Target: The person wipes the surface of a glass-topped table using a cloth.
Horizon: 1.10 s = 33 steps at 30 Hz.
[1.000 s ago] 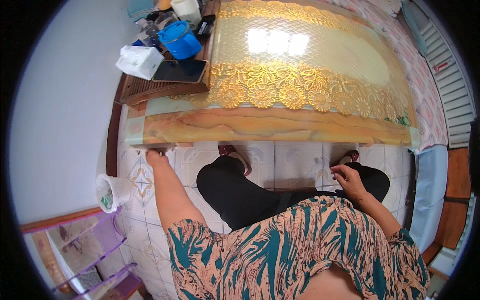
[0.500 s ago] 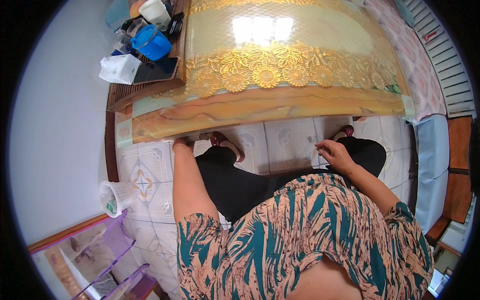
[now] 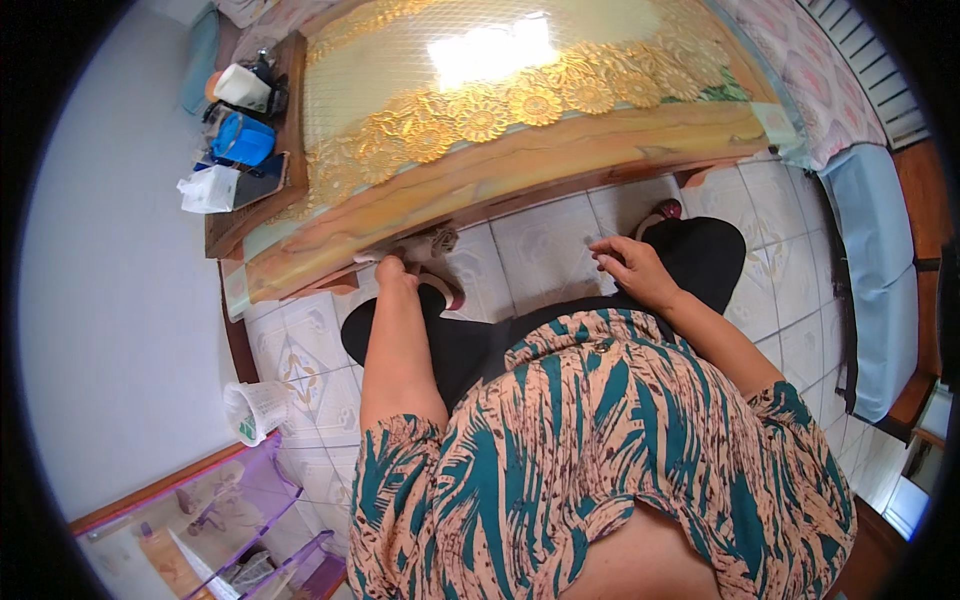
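Observation:
My left hand reaches down at the table's near edge. Its fingers close round a beige-grey bundle that looks like rolled cloth, partly hidden under the edge; its exact kind is unclear. My right hand hovers above my lap, fingers loosely bent and apart, with nothing visible in it. The table has a clear cover with gold flower lace and a marbled border.
On the table's left end, a brown slatted tray holds a blue bucket-like container, a white tissue pack and a white cup. A white wastebasket and purple-edged shelf cover stand left. Blue-covered furniture is at right.
My view has turned, so the table appears tilted. More of the beige-grey bundle shows beside my left hand, out from the table edge. My right hand stays raised over my lap.

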{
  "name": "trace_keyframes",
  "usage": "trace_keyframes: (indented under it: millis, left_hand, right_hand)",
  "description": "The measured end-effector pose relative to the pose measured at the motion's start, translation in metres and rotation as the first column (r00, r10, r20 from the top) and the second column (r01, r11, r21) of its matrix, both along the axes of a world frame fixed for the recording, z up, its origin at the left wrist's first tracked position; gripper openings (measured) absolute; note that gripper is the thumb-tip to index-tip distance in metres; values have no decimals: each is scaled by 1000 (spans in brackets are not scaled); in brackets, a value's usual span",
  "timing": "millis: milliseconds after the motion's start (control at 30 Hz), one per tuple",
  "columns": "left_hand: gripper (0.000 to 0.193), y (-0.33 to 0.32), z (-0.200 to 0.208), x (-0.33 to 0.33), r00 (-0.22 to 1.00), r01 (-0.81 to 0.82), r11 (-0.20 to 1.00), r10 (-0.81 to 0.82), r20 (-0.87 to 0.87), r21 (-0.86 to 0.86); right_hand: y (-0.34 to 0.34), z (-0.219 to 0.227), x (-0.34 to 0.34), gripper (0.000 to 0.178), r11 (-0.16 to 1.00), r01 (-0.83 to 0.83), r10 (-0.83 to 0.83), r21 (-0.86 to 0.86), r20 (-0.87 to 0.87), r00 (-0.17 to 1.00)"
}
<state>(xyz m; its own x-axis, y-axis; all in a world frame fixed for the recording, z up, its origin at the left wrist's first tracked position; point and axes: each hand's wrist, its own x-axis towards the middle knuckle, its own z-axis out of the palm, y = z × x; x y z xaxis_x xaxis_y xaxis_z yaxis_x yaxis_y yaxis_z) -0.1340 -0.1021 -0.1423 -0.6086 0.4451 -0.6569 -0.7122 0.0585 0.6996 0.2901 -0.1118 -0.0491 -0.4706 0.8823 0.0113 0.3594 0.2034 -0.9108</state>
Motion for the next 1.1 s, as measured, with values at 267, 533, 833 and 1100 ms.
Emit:
trace_keyframes:
  millis: [267,533,833,1100]
  left_hand:
    - [34,38,7,74,972,236,961,-236,-19,145]
    - [33,78,23,189,910,324,928,-359,208,184]
    - [33,46,35,127,988,149,969,-141,-56,195]
    - [30,51,42,130,984,173,971,-164,-69,163]
  right_hand:
    - [0,-14,15,21,992,106,-114,-63,-125,986]
    - [-7,-21,24,21,973,174,-201,-153,-190,961]
    - [-5,-42,43,20,953,255,-290,-166,-247,925]
    - [-4,-44,36,20,946,243,-289,-213,-218,932]
